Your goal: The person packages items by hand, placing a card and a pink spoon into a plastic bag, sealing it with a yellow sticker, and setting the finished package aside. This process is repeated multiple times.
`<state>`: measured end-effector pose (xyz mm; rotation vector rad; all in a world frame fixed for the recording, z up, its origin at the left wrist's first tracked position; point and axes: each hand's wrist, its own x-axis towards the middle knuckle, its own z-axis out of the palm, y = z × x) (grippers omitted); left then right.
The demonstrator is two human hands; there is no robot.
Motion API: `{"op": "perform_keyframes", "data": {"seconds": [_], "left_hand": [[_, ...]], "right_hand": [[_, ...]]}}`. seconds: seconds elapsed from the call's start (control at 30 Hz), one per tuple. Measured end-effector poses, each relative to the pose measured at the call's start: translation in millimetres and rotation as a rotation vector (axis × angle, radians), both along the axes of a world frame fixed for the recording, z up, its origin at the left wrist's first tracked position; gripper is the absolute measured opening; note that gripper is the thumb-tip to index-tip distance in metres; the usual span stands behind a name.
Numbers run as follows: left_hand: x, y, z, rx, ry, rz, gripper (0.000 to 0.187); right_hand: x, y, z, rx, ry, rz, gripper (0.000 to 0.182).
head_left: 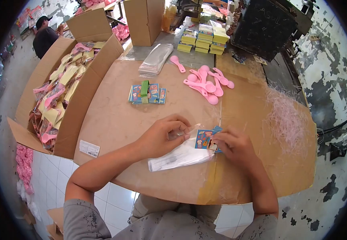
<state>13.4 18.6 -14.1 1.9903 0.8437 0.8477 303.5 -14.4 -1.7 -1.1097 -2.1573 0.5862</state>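
Observation:
My right hand (235,146) pinches a small blue printed card (204,139) above the cardboard-covered table, with more blue cards just behind it. To its left, my left hand (167,135) has thumb and fingers curled together on the edge of a thin clear plastic bag (193,130). Beneath both hands lies a stack of white-looking plastic bags (173,159). Farther back sits a bundle of blue cards (153,94) with a green band around it. Pink plastic spoons (211,86) lie in a loose pile, and one spoon (177,64) rests apart from them.
An open cardboard box (71,120) full of packed pink spoons stands at the left. Clear bags (156,60) and stacks of yellow-edged cards (204,34) lie at the back. Pink shredded strips (286,120) cover the right side. A person (43,38) is at the far left.

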Motion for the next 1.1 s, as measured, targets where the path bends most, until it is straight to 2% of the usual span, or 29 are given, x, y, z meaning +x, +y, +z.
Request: {"op": "perform_keyframes", "data": {"seconds": [0.07,0.1,0.17,0.3,0.4,0.5,0.57,0.67,0.7,0.8,0.87,0.97,1.1], "left_hand": [[0.4,-1.0,-0.3,0.037,0.016,0.026,0.011],[0.3,-1.2,-0.4,0.057,0.025,0.038,0.011],[-1.4,-2.0,0.8,-0.131,-0.028,0.025,0.011],[-0.8,-1.5,-0.9,-0.426,-0.205,0.018,0.01],[-2.6,0.1,3.9,-0.552,-0.144,0.014,0.012],[-1.5,-0.1,-0.9,-0.107,-0.13,0.064,0.013],[-3.2,1.4,-1.4,-0.126,-0.287,0.064,0.012],[-5.0,3.2,-4.0,-0.146,-0.407,0.073,0.015],[-4.8,3.7,-2.2,-0.152,-0.43,0.078,0.016],[-8.2,-0.1,13.7,-0.659,-0.43,-0.062,0.026],[-3.2,-2.4,11.1,-0.627,-0.42,-0.084,0.033],[2.3,-7.5,8.6,-0.605,-0.389,-0.082,0.039],[5.2,-11.3,13.8,-0.58,-0.293,-0.041,0.046]], "right_hand": [[-0.8,2.4,-5.5,0.278,-0.238,0.083,0.021],[-2.3,1.6,-3.9,0.297,-0.28,0.08,0.023],[-5.5,-1.5,0.5,0.334,-0.362,0.071,0.026],[-6.9,-2.3,1.9,0.336,-0.338,0.072,0.028],[-6.7,-3.9,4.3,0.298,-0.321,0.061,0.03],[-3.7,-3.0,3.9,0.272,-0.298,0.046,0.032],[-1.0,-2.6,2.9,0.25,-0.272,0.036,0.033],[1.1,-0.7,3.2,0.28,-0.184,0.052,0.031],[-0.4,-2.5,6.5,0.195,-0.084,-0.014,0.032],[-5.1,-8.9,11.3,-0.046,0.268,-0.174,0.034],[-5.4,-8.6,0.9,-0.186,0.572,-0.238,0.036],[-8.5,-6.1,0.6,-0.199,0.713,-0.203,0.039],[-4.4,-8.5,-1.2,-0.22,0.618,-0.175,0.037]]}}
